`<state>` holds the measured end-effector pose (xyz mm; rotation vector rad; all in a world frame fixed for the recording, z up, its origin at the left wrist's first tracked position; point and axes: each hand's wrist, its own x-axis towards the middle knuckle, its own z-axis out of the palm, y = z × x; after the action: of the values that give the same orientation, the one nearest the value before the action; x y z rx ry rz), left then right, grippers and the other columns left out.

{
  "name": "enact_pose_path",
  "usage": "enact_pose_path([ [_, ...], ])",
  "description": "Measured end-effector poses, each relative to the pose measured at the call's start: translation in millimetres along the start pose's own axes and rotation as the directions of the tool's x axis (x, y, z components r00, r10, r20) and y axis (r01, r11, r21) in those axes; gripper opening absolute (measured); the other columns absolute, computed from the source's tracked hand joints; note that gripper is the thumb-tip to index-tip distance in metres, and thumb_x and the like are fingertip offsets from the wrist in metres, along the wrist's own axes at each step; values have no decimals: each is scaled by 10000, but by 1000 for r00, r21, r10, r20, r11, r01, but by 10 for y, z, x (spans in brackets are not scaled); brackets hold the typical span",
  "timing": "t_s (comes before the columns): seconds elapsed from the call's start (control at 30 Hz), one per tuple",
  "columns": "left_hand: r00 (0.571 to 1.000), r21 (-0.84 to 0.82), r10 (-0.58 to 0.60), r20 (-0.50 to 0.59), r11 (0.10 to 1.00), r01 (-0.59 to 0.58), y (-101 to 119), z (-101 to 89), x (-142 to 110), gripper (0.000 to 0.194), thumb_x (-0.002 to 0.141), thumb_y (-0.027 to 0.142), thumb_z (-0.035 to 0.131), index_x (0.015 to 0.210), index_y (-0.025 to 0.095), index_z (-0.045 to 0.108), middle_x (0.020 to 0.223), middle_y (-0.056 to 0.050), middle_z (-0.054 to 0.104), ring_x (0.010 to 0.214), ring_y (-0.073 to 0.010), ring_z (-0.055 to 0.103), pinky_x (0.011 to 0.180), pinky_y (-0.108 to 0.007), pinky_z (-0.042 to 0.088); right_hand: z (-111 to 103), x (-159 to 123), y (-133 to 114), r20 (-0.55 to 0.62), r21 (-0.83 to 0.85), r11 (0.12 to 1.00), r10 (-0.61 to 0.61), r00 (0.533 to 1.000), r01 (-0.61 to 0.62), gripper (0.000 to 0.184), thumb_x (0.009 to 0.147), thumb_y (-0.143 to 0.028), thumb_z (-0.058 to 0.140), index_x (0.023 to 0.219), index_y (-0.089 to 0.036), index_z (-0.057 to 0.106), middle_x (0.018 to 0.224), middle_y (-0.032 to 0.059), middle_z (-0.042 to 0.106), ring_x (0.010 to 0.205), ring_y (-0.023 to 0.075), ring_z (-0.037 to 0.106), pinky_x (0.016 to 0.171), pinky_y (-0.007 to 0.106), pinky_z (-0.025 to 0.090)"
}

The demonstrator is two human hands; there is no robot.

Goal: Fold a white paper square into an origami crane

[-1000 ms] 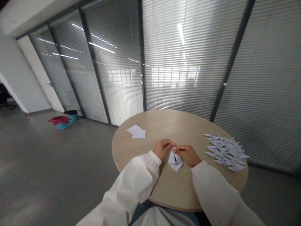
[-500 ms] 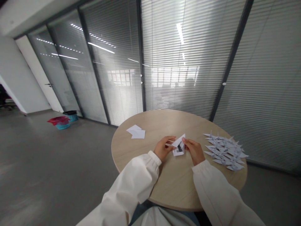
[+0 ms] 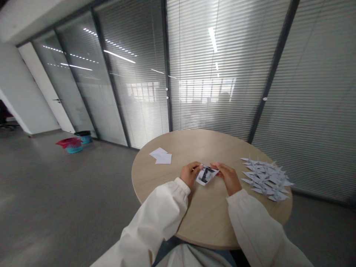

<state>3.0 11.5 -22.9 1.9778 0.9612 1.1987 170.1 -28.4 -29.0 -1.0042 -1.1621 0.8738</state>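
Observation:
A partly folded sheet of paper (image 3: 206, 175), white with a dark printed patch, is held between my two hands over the round table (image 3: 194, 144). My left hand (image 3: 190, 173) pinches its left edge, thumb on top. At the paper's upper right corner, my right hand (image 3: 227, 175) is closed on it, some fingertips hidden behind the sheet. To the right lies a dense cluster of folded white paper cranes (image 3: 267, 180). A few flat white pieces of paper (image 3: 162, 156) rest at the table's left side.
Glass partitions with blinds (image 3: 217, 74) stand just behind the table. On the floor at the left are a bin with a red liner (image 3: 72, 145) and a blue bin with a black liner (image 3: 85, 136). A white door (image 3: 48, 89) is farther back.
The raised triangular flap of the paper has come down, and the printed side now faces me more fully. My left hand shifted slightly; the right hand's fingers changed their hold along the top edge.

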Motion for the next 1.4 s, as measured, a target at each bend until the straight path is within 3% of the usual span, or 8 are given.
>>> enact_pose_path([
  [0.17,1000,13,-18,-1,1000,18,4,-4,-4,318,761,408,494,825,138,650,739,-37,637,662,-128,538,596,-214,398,20,-18,-20,139,-86,995,64,988,-52,346,643,-470,619,800,-170,689,814,62,686,807,230,605,693,315,477],
  [0.73,1000,117,-22,11,993,20,150,-12,-57,287,723,403,529,788,150,648,684,-12,624,623,-113,521,568,-202,370,69,-71,-146,239,-155,985,117,964,-81,340,601,-442,656,768,-147,677,752,49,677,701,185,599,661,276,453],
  [0.93,999,49,-42,18,998,41,148,2,-55,295,710,399,552,825,146,652,724,-23,643,643,-120,541,598,-212,392,65,-64,-135,207,-160,984,112,972,-79,310,589,-427,668,718,-145,668,676,34,661,639,162,585,615,255,446],
  [1.07,997,-124,-79,-23,989,76,105,3,-11,406,725,486,508,808,115,650,718,-49,644,652,-133,554,605,-228,409,36,-53,-84,162,-123,989,105,981,-85,277,612,-403,660,720,-149,661,662,26,657,614,149,579,599,247,438],
  [1.13,989,-265,-146,-33,955,132,81,0,15,495,744,541,445,793,94,654,718,-72,646,643,-138,562,599,-238,417,24,-54,-67,141,-95,992,94,986,-81,293,610,-415,662,729,-147,662,674,31,662,616,152,583,598,250,438],
  [1.2,954,-425,-299,25,860,281,59,-2,34,571,735,588,415,824,77,653,680,-86,646,566,-134,556,543,-247,416,20,-59,-66,133,-75,994,90,987,-80,323,598,-441,664,735,-148,663,693,39,671,630,162,592,601,257,442],
  [1.3,891,-570,-439,112,706,420,37,2,42,550,670,581,519,832,73,655,682,-92,655,536,-135,560,521,-254,422,24,-70,-83,135,-64,993,103,985,-96,346,585,-462,668,736,-151,663,709,48,676,653,181,602,610,269,454],
  [1.4,874,-620,-454,171,640,453,34,10,32,468,578,503,656,770,76,666,659,-78,653,538,-130,556,529,-252,428,31,-73,-97,124,-54,993,111,986,-105,330,585,-445,675,732,-151,660,705,50,675,654,184,605,619,276,464],
])
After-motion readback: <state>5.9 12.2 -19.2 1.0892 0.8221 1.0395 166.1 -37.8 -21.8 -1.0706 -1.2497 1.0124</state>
